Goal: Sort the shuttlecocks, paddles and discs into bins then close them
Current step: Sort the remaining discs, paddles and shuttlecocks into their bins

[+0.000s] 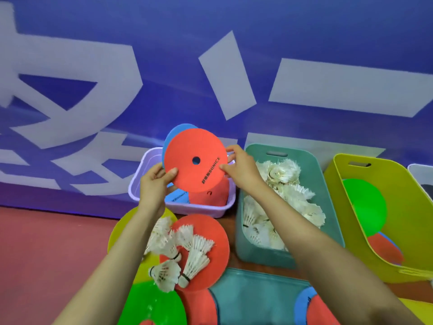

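While both hands are holding a pair of discs above the purple bin [201, 209], a drop risk is building. L hand [153, 184] is pinching the lower-left edge of the red disc [187, 146]; R hand [241, 167] is pinching its right edge. The blue disc [178, 131] is sitting behind it, offset up-left. Whether any finger is gripping it is not showing, so it is prob. risking sliding free and landing outside the bin.

Counts:
- Held discs: 2.
- Discs showing inside purple bin: min. 2 (1 blue, 1 red).
- Bins: 3, i.e. purple, teal bin [329, 207], yellow-green bin [410, 195].
- Loose shuttlecocks [194, 261] lying on the near red disc [218, 233]: approx. 6, overlapping.
- Binned shuttlecocks [288, 191] in teal: too tangled for counting.
- Teal lid [257, 299]: 1, lying up front.
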### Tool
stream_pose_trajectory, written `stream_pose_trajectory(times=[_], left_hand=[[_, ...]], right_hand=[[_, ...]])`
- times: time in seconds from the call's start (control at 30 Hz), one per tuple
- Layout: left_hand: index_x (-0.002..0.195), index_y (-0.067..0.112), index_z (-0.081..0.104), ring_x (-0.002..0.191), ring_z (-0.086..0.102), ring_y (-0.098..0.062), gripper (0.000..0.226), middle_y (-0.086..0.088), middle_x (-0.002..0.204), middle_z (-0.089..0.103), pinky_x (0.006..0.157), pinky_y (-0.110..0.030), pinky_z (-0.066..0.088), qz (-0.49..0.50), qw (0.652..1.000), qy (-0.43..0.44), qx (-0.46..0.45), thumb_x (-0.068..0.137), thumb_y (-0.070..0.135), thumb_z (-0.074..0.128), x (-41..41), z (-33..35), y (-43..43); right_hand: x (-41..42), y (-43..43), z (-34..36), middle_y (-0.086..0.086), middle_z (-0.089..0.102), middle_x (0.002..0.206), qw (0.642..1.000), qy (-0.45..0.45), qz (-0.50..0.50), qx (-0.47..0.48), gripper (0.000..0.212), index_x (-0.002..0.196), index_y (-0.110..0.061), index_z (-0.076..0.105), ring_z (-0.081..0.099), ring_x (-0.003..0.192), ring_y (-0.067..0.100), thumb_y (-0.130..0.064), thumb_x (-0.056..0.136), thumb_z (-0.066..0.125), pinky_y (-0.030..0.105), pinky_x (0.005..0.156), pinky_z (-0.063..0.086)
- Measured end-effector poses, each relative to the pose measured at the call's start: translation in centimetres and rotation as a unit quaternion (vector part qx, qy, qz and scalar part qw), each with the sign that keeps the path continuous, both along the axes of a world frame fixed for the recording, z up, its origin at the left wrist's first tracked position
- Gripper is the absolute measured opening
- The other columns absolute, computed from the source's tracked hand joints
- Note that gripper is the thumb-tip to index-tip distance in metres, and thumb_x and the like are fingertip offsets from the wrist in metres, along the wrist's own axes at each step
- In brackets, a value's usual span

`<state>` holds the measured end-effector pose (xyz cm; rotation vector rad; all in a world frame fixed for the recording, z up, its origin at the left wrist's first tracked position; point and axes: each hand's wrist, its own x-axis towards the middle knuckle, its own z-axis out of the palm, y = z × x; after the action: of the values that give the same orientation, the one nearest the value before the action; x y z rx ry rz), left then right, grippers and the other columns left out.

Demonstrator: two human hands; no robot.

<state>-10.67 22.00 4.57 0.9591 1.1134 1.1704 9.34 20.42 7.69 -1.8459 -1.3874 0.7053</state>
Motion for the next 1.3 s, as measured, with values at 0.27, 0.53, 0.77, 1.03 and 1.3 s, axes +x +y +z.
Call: stream_pose_trajectory(times=[0.27, 0.53, 0.77, 1.03, 1.3], left_hand=[[0.079, 0.017, 0.061, 0.076, 0.058, -0.025, 0.011, -0.010, 0.081, 0.061, 0.062, -0.039, 0.059, 0.024, 0.969, 0.247, -0.006, 0.089, 0.012, 0.061, -4.0, -4.8, 8.8], [0.119, 0.013, 0.058, 0.109, 0.053, -0.040, 0.029, -0.019, 0.115, 0.062, 0.090, -0.045, 0.045, -0.075, 0.815, 0.574, 0.038, 0.092, 0.021, 0.054, -4.0, -6.2, 14.3], [0.123, -0.001, 0.047, 0.115, 0.053, -0.038, 0.032, -0.023, 0.127, 0.055, 0.094, -0.042, 0.043, -0.201, 0.727, 0.655, -0.044, 0.093, 0.010, 0.042, -2.6, -8.9, 17.1], [0.136, -0.008, 0.025, 0.125, 0.043, -0.043, 0.045, -0.025, 0.139, 0.037, 0.102, -0.047, 0.035, -0.223, 0.650, 0.724, -0.064, 0.094, 0.004, 0.035, -1.2, -11.6, 16.4], [0.143, -0.006, 0.016, 0.125, 0.039, -0.042, 0.059, -0.021, 0.146, 0.020, 0.100, -0.046, 0.037, -0.254, 0.611, 0.749, -0.008, 0.096, 0.015, 0.044, -0.7, -10.6, 14.8]], right_hand=[[1.8, 7.1, -2.4, -0.001, 0.052, 0.064, 0.996, -0.016, 0.020, -0.087, 0.031, 0.091, -0.021, 0.059, 0.064, 0.073, 0.032, 0.006, 0.079, 0.049, 0.050, 0.075, 0.055], [1.9, 9.6, -4.9, 0.008, 0.062, 0.116, 0.932, -0.267, 0.122, -0.212, 0.041, 0.112, -0.022, 0.061, 0.059, 0.101, 0.030, 0.003, 0.085, 0.042, 0.025, 0.071, 0.038], [1.1, 12.0, -6.5, 0.017, 0.066, 0.108, 0.890, -0.274, 0.186, -0.314, 0.034, 0.109, -0.005, 0.061, 0.064, 0.089, 0.031, 0.009, 0.084, 0.043, 0.021, 0.052, 0.047], [1.0, 13.2, -9.1, 0.014, 0.056, 0.125, 0.872, -0.356, 0.200, -0.271, 0.035, 0.121, -0.009, 0.054, 0.054, 0.113, 0.032, -0.001, 0.090, 0.041, 0.034, 0.089, 0.045], [0.3, 11.9, -9.2, 0.017, 0.046, 0.134, 0.860, -0.382, 0.207, -0.268, 0.043, 0.133, -0.008, 0.045, 0.046, 0.121, 0.036, -0.002, 0.091, 0.039, 0.041, 0.097, 0.042]])
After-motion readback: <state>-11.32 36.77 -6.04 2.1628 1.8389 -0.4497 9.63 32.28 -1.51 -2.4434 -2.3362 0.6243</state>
